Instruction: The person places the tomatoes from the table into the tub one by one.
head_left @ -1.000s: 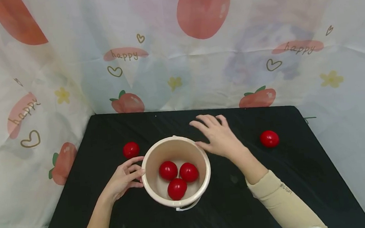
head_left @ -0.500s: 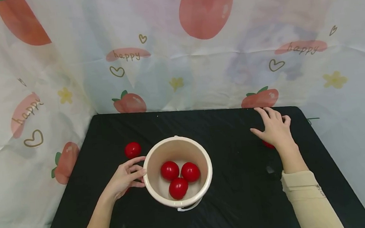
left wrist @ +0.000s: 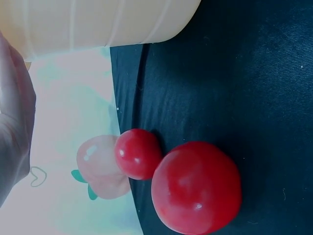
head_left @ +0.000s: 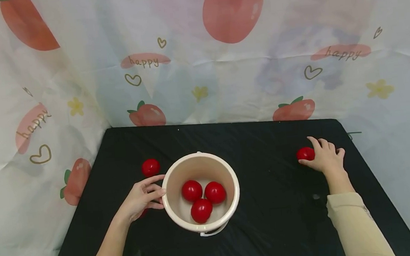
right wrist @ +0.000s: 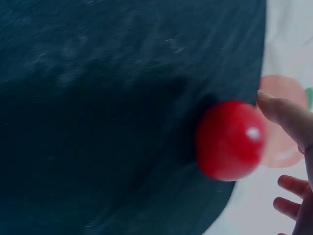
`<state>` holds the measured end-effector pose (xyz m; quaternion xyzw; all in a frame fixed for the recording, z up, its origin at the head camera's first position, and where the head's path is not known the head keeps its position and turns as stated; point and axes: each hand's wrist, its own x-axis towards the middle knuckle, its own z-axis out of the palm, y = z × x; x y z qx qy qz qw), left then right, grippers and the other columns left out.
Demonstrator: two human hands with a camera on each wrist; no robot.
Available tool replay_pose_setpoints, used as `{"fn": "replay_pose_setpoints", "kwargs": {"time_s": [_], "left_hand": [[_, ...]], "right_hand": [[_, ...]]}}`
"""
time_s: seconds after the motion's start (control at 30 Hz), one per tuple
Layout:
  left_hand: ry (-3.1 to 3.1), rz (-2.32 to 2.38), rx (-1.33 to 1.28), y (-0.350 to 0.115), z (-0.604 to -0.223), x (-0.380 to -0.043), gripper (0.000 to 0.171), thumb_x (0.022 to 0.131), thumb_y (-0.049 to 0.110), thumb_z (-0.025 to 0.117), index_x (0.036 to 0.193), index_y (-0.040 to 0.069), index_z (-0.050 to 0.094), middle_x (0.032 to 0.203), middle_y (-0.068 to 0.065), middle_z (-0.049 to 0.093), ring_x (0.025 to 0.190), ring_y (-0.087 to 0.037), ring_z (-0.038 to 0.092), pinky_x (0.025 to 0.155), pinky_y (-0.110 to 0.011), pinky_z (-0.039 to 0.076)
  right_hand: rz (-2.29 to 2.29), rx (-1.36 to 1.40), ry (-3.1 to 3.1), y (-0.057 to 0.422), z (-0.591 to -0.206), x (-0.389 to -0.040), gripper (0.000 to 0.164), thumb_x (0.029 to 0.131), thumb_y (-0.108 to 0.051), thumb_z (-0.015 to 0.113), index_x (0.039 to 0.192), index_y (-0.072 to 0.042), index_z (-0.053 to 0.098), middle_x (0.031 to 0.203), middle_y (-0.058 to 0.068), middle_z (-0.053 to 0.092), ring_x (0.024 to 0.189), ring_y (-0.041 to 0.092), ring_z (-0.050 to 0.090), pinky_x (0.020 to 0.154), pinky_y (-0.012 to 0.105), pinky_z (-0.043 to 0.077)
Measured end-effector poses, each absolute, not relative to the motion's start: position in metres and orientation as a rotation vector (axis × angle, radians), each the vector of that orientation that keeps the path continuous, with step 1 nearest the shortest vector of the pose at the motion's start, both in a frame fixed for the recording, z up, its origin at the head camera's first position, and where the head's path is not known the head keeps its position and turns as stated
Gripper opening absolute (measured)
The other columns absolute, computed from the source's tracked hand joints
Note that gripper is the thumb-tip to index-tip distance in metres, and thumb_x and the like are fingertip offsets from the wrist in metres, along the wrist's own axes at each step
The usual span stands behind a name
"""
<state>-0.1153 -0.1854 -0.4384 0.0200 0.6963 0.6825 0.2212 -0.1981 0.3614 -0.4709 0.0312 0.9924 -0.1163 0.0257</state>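
Observation:
A cream bucket (head_left: 229, 206) stands mid-table in the head view, with three red balls (head_left: 202, 211) on its bottom. My left hand (head_left: 142, 199) touches the bucket's left side, thumb and fingertips at the rim. Two more red balls lie on that side: one (head_left: 151, 167) behind the hand, the other (left wrist: 196, 188) mostly hidden under it in the head view but plain in the left wrist view. Far right, my right hand (head_left: 324, 156) spreads its fingers over a single red ball (head_left: 305, 154). In the right wrist view, the thumb (right wrist: 279, 110) is close to that ball and the other fingers stand apart from it.
Black cloth covers the table (head_left: 270, 219). A printed fabric backdrop (head_left: 223, 82) rises behind its far edge and along the left. The bucket's white handle (head_left: 214, 231) hangs down at the front.
My right hand has moved from the bucket's right rim across to the far-right ball and lowered over it. The left hand stays at the bucket. The view has shifted slightly.

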Motion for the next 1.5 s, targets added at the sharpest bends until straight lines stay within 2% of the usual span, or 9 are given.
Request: {"fn": "replay_pose_setpoints", "kwargs": {"time_s": [0.23, 0.53, 0.87, 1.3, 1.5], "left_hand": [[1.92, 1.892, 0.046, -0.185, -0.44, -0.116, 0.061, 0.084, 0.011, 0.065, 0.135, -0.004, 0.036, 0.087, -0.013, 0.062, 0.067, -0.018, 0.064, 0.066, -0.04, 0.055], [1.922, 1.89, 0.045, -0.186, -0.438, -0.115, 0.061, 0.084, 0.011, 0.065, 0.135, -0.004, 0.036, 0.086, -0.011, 0.062, 0.068, -0.018, 0.064, 0.066, -0.041, 0.055], [1.931, 1.883, 0.055, -0.186, -0.439, -0.116, 0.06, 0.085, 0.012, 0.065, 0.135, -0.004, 0.036, 0.085, -0.009, 0.062, 0.068, -0.018, 0.064, 0.066, -0.04, 0.055], [1.93, 1.89, 0.054, -0.186, -0.439, -0.116, 0.059, 0.085, 0.012, 0.065, 0.135, -0.004, 0.037, 0.085, -0.009, 0.062, 0.068, -0.018, 0.064, 0.066, -0.04, 0.055], [1.918, 1.899, 0.052, -0.186, -0.441, -0.116, 0.059, 0.085, 0.011, 0.064, 0.135, -0.004, 0.036, 0.085, -0.009, 0.062, 0.068, -0.017, 0.064, 0.066, -0.04, 0.055]], "right_hand": [[-0.359, 0.158, 3.057, 0.373, -0.491, -0.196, 0.09, 0.069, -0.036, 0.074, 0.136, -0.002, 0.025, 0.125, 0.036, 0.026, 0.11, 0.053, 0.023, 0.088, 0.071, 0.015], [-0.367, 0.199, 3.003, 0.377, -0.504, -0.197, 0.086, 0.069, -0.035, 0.073, 0.131, 0.002, 0.027, 0.121, 0.037, 0.028, 0.106, 0.054, 0.025, 0.087, 0.071, 0.015], [-0.456, 0.269, 2.983, 0.374, -0.516, -0.197, 0.084, 0.073, -0.03, 0.071, 0.132, 0.004, 0.021, 0.12, 0.038, 0.029, 0.105, 0.053, 0.026, 0.087, 0.071, 0.014], [-0.449, 0.229, 3.021, 0.37, -0.519, -0.197, 0.083, 0.075, -0.031, 0.069, 0.132, 0.004, 0.02, 0.121, 0.037, 0.029, 0.105, 0.053, 0.027, 0.085, 0.07, 0.016], [-0.424, 0.14, 3.098, 0.354, -0.508, -0.198, 0.081, 0.076, -0.031, 0.069, 0.132, 0.003, 0.022, 0.123, 0.035, 0.031, 0.107, 0.051, 0.029, 0.086, 0.069, 0.017]]}}
